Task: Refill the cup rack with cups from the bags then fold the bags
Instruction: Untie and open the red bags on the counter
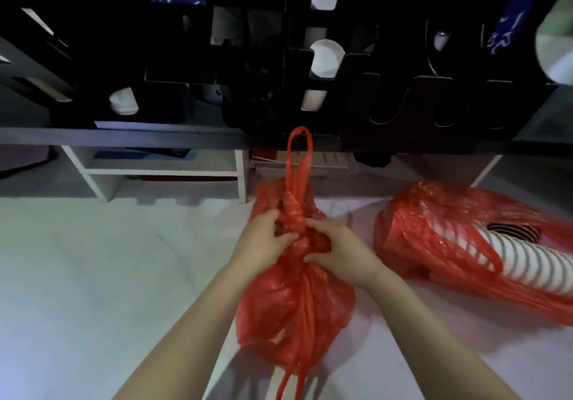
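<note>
Red plastic bag [294,303] hides its contents; left hand [266,244] and right hand [339,255], each grip pinching its knotted neck.

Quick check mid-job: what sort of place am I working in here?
Probably a café or drinks-shop service area: a black slotted cup rack holds white paper cups, and an open red plastic bag in front shows stacked striped paper cups.
</note>
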Available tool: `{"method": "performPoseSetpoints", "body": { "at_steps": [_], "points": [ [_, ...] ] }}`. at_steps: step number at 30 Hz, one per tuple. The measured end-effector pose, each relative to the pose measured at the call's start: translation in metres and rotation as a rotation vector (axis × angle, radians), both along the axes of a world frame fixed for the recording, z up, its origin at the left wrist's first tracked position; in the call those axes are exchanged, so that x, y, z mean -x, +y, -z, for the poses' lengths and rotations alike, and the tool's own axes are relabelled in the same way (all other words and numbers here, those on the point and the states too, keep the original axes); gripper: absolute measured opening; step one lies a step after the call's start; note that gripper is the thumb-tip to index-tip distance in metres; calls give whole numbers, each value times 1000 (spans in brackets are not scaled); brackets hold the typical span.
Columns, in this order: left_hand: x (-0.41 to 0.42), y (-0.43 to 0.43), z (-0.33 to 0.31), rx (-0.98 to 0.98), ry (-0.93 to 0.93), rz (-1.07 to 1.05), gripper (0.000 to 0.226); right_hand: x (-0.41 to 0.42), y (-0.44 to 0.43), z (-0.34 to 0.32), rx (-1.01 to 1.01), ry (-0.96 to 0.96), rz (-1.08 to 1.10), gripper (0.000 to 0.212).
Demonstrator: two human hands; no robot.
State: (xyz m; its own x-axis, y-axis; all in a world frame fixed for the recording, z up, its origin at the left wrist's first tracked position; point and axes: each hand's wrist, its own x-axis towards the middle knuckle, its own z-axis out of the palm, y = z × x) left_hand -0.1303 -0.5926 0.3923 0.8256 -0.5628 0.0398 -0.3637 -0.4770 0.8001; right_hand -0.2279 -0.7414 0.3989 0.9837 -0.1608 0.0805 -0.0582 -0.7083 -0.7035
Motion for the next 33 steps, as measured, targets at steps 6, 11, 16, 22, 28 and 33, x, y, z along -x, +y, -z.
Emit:
{"method": "performPoseSetpoints", "body": {
  "at_steps": [6,11,16,22,28,33],
  "points": [
    [-25,44,10,98,-23,-323,23,4,-10,-13,176,-105,333,25],
    [-43,83,9,163,18,-510,19,-6,-26,-31,257,-202,497,17],
    [-48,120,10,114,28,-553,10,-10,-28,-38,313,-144,621,23],
    [-28,98,-3,6,-233,-255,56,-35,26,-45,422,-133,277,40],
    [-21,52,-10,-227,-386,-65,30,-44,33,-26,603,77,149,30],
    [-31,67,4,-12,-297,-217,19,-29,4,-24,386,-128,412,22]
  ]
}}
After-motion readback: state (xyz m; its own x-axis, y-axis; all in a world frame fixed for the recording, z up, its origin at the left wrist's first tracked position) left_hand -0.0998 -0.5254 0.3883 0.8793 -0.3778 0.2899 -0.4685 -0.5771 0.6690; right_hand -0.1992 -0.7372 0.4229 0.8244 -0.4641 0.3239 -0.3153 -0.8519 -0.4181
